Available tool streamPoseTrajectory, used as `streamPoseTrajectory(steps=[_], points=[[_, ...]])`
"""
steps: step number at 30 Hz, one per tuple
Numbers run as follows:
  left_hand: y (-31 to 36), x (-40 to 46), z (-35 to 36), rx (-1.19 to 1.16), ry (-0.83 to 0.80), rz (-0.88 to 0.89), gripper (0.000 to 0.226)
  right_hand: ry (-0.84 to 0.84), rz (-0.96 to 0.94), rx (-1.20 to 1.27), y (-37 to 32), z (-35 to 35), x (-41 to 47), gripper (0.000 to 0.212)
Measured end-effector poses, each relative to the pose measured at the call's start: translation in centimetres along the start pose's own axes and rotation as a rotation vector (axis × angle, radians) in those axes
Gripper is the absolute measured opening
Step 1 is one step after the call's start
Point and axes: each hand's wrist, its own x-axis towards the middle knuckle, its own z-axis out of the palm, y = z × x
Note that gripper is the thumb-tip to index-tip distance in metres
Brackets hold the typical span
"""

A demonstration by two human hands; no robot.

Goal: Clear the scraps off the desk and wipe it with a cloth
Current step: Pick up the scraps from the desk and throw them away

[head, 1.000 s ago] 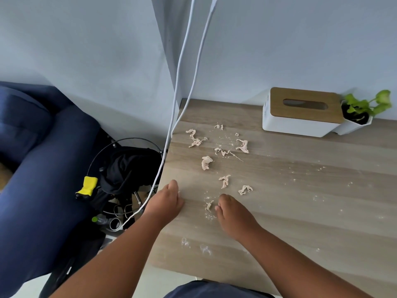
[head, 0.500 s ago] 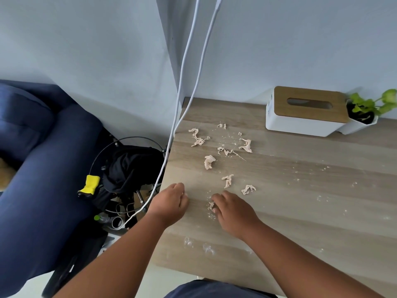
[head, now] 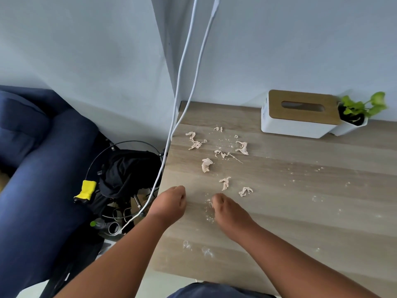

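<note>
The desk (head: 300,201) has lots of bare room along its right side and front edge. At the back edge, a tissue box (head: 298,114) and a small potted plant (head: 357,114) stand in the way. Two white cables (head: 182,87) hang down over the back left corner, and paper scraps (head: 223,155) lie near them.

1. Both forearms bare to the frame edge; no sleeves, watch, rings or gloves visible.
2. Left hand (head: 170,203) and right hand (head: 228,211): bare.
3. Dark navy garment (head: 217,291) at bottom edge, plain fabric.
</note>
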Motion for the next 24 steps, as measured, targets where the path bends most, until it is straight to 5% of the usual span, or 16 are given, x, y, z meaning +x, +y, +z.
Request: streamPoseTrajectory(steps=[9,13,19,24], points=[[3.7,3.0,-0.7,-0.025,-0.027,0.096,0.017,0.137,0.256,0.173,4.6,-4.7,-2.3,0.025],[6.3,4.0,-1.1,-0.095,-0.073,0.192,0.022,0.267,0.307,0.180,6.4,-6.0,-3.4,0.010],[9.1,5.7,0.7,0.096,0.015,0.211,0.029,0.361,0.340,0.188,8.6,-6.0,-3.4,0.007],[9.5,7.0,2.0,0.222,-0.007,0.251,0.030,0.296,0.327,0.048,9.5,-5.0,-2.1,0.044]])
